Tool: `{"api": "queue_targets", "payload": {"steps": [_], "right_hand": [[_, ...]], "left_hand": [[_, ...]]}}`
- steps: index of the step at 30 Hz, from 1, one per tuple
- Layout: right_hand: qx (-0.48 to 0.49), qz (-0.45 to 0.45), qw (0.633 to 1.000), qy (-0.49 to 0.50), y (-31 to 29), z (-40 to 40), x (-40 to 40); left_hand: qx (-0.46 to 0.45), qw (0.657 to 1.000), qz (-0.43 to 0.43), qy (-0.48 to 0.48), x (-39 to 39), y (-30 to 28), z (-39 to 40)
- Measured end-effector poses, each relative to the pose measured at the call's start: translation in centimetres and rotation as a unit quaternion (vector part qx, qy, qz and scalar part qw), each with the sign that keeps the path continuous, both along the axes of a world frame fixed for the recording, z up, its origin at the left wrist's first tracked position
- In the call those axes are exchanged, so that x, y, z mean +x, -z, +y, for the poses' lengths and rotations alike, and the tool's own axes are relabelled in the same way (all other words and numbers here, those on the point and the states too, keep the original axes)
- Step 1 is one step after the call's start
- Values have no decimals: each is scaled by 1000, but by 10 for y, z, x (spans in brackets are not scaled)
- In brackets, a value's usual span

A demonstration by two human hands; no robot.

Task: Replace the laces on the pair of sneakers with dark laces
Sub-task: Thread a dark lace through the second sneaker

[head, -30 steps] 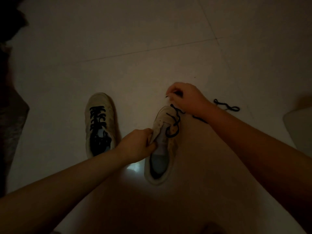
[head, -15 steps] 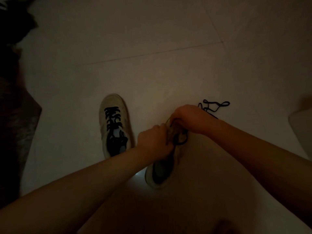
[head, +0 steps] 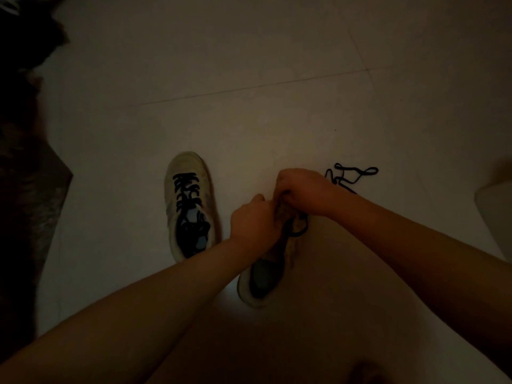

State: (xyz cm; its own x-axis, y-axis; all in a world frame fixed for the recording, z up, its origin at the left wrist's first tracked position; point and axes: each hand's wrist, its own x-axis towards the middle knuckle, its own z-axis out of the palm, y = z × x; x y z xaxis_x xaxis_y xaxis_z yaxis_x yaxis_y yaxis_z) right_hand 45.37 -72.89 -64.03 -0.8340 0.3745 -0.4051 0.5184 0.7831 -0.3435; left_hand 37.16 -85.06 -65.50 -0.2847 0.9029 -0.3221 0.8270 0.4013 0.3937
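We see the left sneaker (head: 191,206) fully laced on the floor (head: 249,120); our left hand (head: 253,221) grips the second sneaker (head: 266,275), our right hand (head: 303,194) pinching its dark lace (head: 352,176), barely threaded.

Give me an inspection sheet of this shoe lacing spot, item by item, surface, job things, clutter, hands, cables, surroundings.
Surface: pale tiled floor, dimly lit, grout lines visible.
Job's things: laced sneaker lies flat at left with dark laces through its eyelets; second sneaker under both hands, only partly laced; dark lace trails loose on the floor to the right.
Clutter: nothing seen.
Hands: left hand grips the second sneaker's upper; right hand is curled at its eyelets, apparently pinching the lace.
Cables: nothing seen.
Surroundings: dark mass along the left edge; pale object at right edge, unidentifiable.
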Motion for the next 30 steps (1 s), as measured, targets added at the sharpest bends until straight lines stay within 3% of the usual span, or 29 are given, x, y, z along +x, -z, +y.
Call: {"api": "queue_targets", "payload": {"steps": [5, 13, 18, 23, 30], "right_hand": [[-77, 44, 989, 120, 0, -8, 3], [-117, 29, 984, 132, 0, -9, 8], [2, 95, 987, 131, 15, -20, 28], [117, 197, 961, 156, 13, -42, 41], [46, 108, 952, 283, 22, -56, 24]], "left_hand": [[3, 1000, 5, -4, 0, 0, 0], [30, 999, -25, -25, -1, 2, -3], [20, 999, -41, -23, -1, 2, 0], [13, 999, -43, -8, -1, 2, 3], [26, 997, -58, -54, 2, 5, -1]]}}
